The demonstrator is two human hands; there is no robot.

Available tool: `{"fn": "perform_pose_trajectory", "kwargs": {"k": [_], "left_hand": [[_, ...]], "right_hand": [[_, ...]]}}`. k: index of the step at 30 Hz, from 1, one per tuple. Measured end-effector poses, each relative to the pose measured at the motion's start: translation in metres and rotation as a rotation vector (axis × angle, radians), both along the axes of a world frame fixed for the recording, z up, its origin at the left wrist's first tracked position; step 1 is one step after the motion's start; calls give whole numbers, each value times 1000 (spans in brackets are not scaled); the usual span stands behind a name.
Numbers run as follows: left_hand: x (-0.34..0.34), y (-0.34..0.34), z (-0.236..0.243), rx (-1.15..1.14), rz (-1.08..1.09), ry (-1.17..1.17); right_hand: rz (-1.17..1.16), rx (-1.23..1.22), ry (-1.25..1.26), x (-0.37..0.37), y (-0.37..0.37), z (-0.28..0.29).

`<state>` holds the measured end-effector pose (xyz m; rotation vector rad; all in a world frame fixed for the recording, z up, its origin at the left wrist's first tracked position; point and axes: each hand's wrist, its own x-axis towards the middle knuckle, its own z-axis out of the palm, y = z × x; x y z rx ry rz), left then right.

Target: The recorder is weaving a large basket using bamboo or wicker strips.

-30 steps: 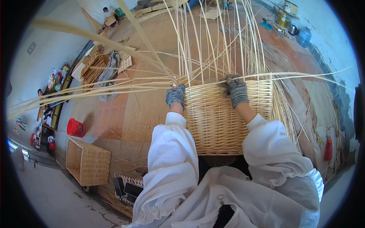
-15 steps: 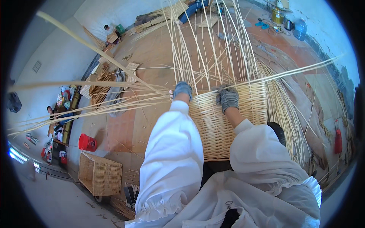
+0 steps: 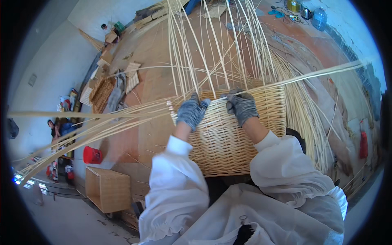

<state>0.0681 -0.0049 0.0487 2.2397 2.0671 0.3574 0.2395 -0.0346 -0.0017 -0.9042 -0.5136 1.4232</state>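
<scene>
A woven wicker basket point(image 3: 222, 147) sits in front of my lap, its near wall facing me. Long pale rods point(image 3: 204, 49) stand up from its far part, and a loose bundle point(image 3: 134, 110) sweeps off to the left. My left hand point(image 3: 192, 113), in a grey glove, is closed over the rim with rods under its fingers. Close by on the rim, my right hand point(image 3: 243, 107), also gloved, pinches a long pale rod point(image 3: 310, 75) that slants up to the right. The palms hide where the rods meet the weave.
A finished-looking wicker basket point(image 3: 114, 190) lies on its side at lower left, near a red bucket point(image 3: 92, 155). Loose rods point(image 3: 306, 118) pile up at right. Two other people point(image 3: 110, 33) sit at the far left. A water jug point(image 3: 319, 19) and kettle point(image 3: 306, 13) stand back right.
My left hand has come nearer and turned, now lying over the rim. The thick rods at upper left have swung down to the left. My right hand stays near the rim's middle.
</scene>
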Motion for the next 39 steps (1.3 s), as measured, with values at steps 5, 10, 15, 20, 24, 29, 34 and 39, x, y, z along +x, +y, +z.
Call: {"fn": "perform_pose_trajectory", "kwargs": {"k": [5, 10, 15, 20, 24, 29, 34, 39], "left_hand": [[-28, 14, -27, -279, -355, -565], [13, 10, -34, -126, 81, -359], [-21, 15, -34, -317, 48, -512], [20, 27, -9, -381, 116, -204], [22, 27, 0, -520, 163, -107], [68, 6, -10, 56, -87, 6], [83, 13, -18, -289, -149, -413], [125, -5, -38, -51, 169, -47]], "right_hand": [[24, 478, -285, 46, 8, -4], [-254, 877, -1560, -19, 121, 71], [-60, 489, -404, 17, 46, 45], [45, 461, 243, 55, 16, 18], [-114, 642, -899, 24, 12, 34], [-105, 187, -71, 112, -11, 7], [-243, 727, -942, 99, 61, 30], [-399, 570, -1492, 77, 152, 38]]}}
